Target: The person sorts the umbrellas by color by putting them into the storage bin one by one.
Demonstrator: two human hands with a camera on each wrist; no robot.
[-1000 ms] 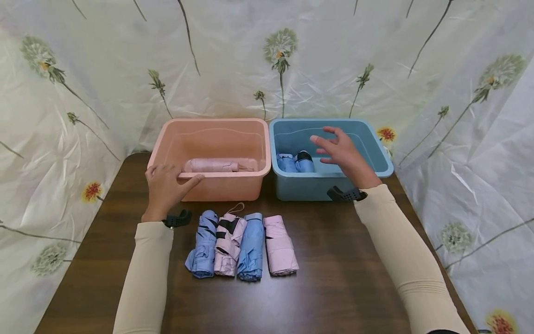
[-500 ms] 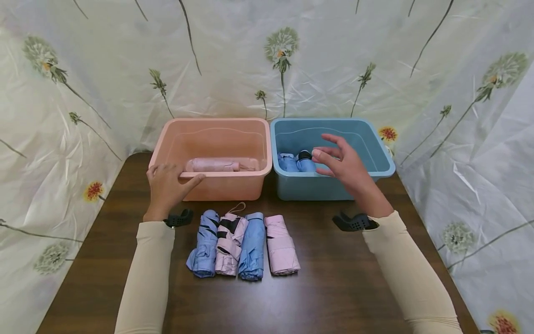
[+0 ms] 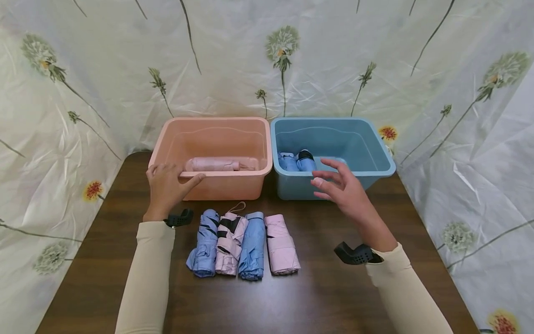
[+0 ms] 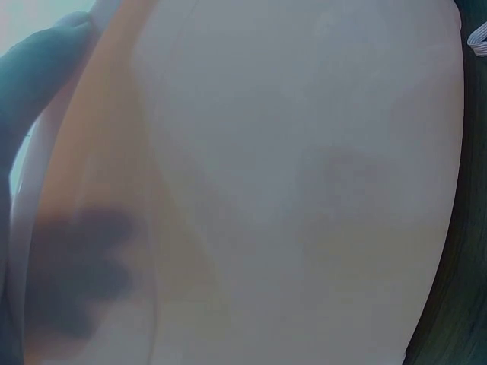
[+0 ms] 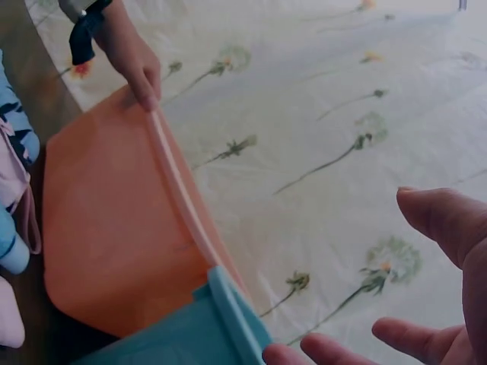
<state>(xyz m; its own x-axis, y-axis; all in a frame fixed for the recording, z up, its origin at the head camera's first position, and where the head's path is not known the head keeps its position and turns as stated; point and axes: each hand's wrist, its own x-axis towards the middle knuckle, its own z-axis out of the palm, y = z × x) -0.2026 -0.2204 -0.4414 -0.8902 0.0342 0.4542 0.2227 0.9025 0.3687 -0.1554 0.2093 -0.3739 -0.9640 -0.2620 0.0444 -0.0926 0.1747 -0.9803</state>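
Apparently sorting rolled umbrellas by colour into tubs, perhaps between pick-ups. With the left hand (image 3: pixel 167 188), gripping the near rim of the pink tub (image 3: pixel 227 189); with the right hand (image 3: pixel 345 194), holding nothing, in a fairly wide spread in the air near the blue tub (image 3: pixel 294 188). On the table (image 3: pixel 333 297), side by side from left to right: a blue umbrella with black streaks (image 3: pixel 204 248), a pink umbrella with black patches (image 3: pixel 227 248), a plainer blue umbrella (image 3: pixel 251 248) and a pale pink umbrella (image 3: pixel 282 253). Inside the pink tub, one pink roll (image 3: pixel 212 164); inside the blue tub, two blue rolls (image 3: pixel 306 162), shown clearly by the head view only. Calls next, probably, for lowering the right hand to the row and closing it round the pale pink umbrella, nearest to that hand. In the left wrist view alone, dark finger shapes (image 4: pixel 99 280) through the pink tub's wall; in the right wrist view, a plain gap between thumb (image 5: pixel 437 217) and fingertips (image 5: pixel 396 328).
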